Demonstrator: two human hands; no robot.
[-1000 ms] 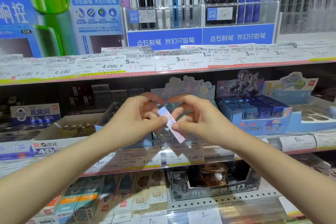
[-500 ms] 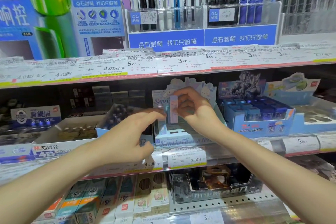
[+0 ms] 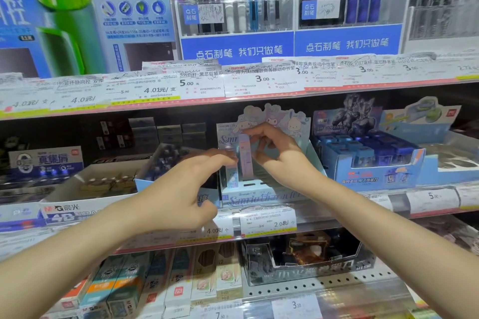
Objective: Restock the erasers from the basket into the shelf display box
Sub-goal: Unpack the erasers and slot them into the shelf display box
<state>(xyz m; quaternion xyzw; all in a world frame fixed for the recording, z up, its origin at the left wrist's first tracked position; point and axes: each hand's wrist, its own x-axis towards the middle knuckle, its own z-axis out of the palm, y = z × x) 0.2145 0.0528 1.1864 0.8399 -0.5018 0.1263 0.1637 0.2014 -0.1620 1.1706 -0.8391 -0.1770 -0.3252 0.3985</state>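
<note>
A pale purple eraser point(image 3: 245, 156) stands upright inside the light-blue cartoon display box point(image 3: 261, 195) on the middle shelf. My right hand point(image 3: 276, 153) pinches the eraser near its top, fingers curled around it. My left hand point(image 3: 181, 189) reaches toward the box with straight fingertips close to the eraser's left side, holding nothing. Another pale eraser point(image 3: 231, 176) stands low in the box at the left. The basket is out of view.
A blue box of sharpeners point(image 3: 373, 163) sits right of the display box, a white 4B eraser box point(image 3: 85, 189) to the left. Price tags point(image 3: 268, 220) line the shelf edge. Pens hang above; boxed goods fill the lower shelf point(image 3: 308, 264).
Both hands carried the eraser from mid-air in front of the shelf up into the display box. It now stands upright, gripped by my right hand alone; my left hand has let go.
</note>
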